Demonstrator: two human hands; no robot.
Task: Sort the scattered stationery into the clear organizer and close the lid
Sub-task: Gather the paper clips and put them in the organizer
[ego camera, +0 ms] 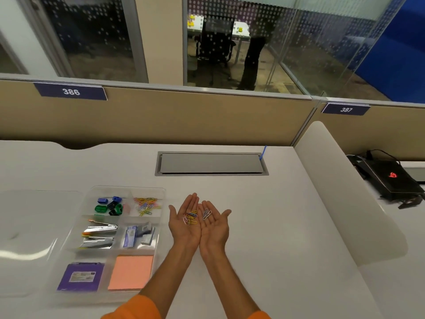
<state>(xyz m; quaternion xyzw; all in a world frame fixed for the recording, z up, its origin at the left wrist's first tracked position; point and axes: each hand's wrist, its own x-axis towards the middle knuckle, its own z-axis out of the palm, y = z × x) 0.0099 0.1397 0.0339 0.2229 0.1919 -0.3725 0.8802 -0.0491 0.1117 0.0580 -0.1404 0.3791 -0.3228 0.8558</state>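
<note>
Paperclips (190,218) lie loose on both upturned palms: coloured ones on left hand (184,229), few grey on right hand (216,230). Hands flat, fingers straight, side edges touching. Organizer (128,188) just beside left hand, w/ more clips (147,206) in far-right compartment. Desk hatch (211,163) beyond.

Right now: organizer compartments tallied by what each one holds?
Sharpeners: 1
Paper clips: 1
Staplers: 1
Staple boxes: 1
Pads: 2, purple pad and pink pad
Total: 6 compartments in the organizer
</note>
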